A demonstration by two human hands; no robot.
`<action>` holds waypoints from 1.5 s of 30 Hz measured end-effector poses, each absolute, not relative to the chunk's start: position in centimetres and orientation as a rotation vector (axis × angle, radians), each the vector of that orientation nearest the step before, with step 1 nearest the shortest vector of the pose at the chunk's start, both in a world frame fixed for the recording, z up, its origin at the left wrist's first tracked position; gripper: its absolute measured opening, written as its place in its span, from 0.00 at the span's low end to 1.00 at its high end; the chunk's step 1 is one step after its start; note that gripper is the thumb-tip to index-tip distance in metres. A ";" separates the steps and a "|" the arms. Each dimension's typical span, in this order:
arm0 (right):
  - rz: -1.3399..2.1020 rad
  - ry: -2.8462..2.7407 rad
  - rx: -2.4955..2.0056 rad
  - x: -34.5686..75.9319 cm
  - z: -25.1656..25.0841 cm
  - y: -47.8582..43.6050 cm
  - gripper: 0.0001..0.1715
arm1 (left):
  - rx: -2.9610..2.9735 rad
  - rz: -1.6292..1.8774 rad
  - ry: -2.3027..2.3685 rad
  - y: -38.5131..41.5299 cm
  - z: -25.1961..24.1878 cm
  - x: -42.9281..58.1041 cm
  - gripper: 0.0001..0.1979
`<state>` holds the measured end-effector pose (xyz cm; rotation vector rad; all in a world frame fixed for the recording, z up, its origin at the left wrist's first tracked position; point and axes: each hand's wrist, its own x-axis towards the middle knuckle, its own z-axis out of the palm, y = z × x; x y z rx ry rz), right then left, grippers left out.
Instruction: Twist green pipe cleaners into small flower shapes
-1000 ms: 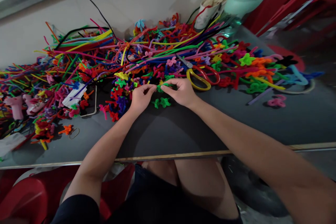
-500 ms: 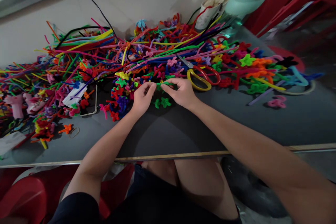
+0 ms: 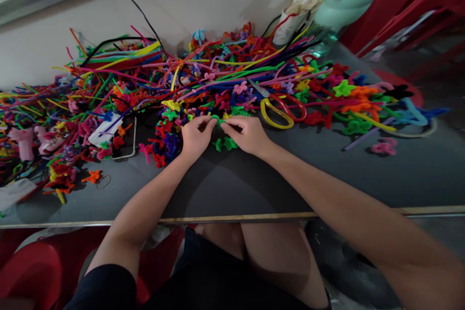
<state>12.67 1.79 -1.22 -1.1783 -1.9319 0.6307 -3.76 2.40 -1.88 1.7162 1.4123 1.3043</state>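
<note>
Between my two hands is a green pipe cleaner (image 3: 218, 119), bent into a small shape and pinched from both sides. My left hand (image 3: 197, 136) grips its left end between thumb and fingers. From the right, my right hand (image 3: 247, 133) pinches the other end, fingertips close to the left ones. Just below the hands, green pipe-cleaner flowers (image 3: 228, 144) lie on the dark table (image 3: 240, 184). Red-and-yellow-handled scissors (image 3: 278, 110) rest right of my right hand, blades toward the pile. Blue and red pipe-cleaner flowers (image 3: 170, 143) sit beside my left hand.
A tangled heap of coloured pipe cleaners (image 3: 218, 71) runs along the wall. A phone-shaped frame (image 3: 125, 156) and an orange flower (image 3: 92, 177) lie left. A white cup (image 3: 285, 30) and a green bottle (image 3: 348, 5) stand at the back right; a pink flower (image 3: 384, 146) lies right.
Both hands stay pinched on the green pipe cleaner and have drawn slightly closer, its middle now curved up between the fingertips. The whole view has shifted a little.
</note>
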 end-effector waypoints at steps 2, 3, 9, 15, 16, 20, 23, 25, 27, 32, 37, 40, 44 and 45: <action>0.635 -1.928 -1.189 12.7 -1.3 1.9 0.19 | 1.688 1.290 1.387 2.5 -2.0 -3.7 0.09; 0.632 -1.928 -1.192 12.7 -1.4 1.9 0.19 | 1.693 1.275 1.362 2.6 -2.1 -3.7 0.09; 0.507 -2.038 -1.139 13.0 -1.7 2.2 0.17 | 1.710 1.241 1.341 2.8 -2.0 -3.9 0.09; 0.259 -2.075 -1.131 14.4 -1.6 2.8 0.16 | 1.454 1.242 1.323 3.1 -1.9 -3.9 0.10; 0.224 -2.046 -1.140 14.6 -1.5 2.9 0.16 | 1.438 1.220 1.294 3.1 -1.9 -3.9 0.10; 0.168 -1.857 -1.153 14.9 -1.3 2.9 0.14 | 1.475 1.105 1.094 3.3 -2.2 -3.8 0.08; 0.221 -1.720 -1.145 14.8 -1.2 2.8 0.13 | 1.531 1.027 0.925 3.3 -2.3 -4.1 0.12; 0.288 -1.670 -1.118 14.7 -1.1 2.7 0.15 | 1.572 0.985 0.858 3.3 -2.3 -4.3 0.14; 0.410 -1.627 -1.069 14.4 -1.0 2.6 0.18 | 1.611 0.961 0.844 3.3 -2.3 -4.5 0.14; 0.558 -1.632 -0.929 13.7 -1.2 2.2 0.15 | 1.678 0.919 0.881 3.2 -2.2 -4.6 0.13; 0.390 -1.830 -0.827 13.7 -1.9 2.3 0.11 | 1.648 0.957 0.937 3.1 -2.0 -4.3 0.11; 0.243 -1.947 -0.806 13.9 -2.4 2.5 0.16 | 1.542 1.050 0.951 3.2 -1.9 -4.3 0.12; 0.104 -2.010 -0.786 14.0 -2.6 2.5 0.17 | 1.494 1.120 0.969 3.1 -1.7 -4.4 0.12; 0.086 -2.017 -0.796 14.0 -2.6 2.4 0.17 | 1.497 1.135 0.972 3.1 -1.6 -4.4 0.12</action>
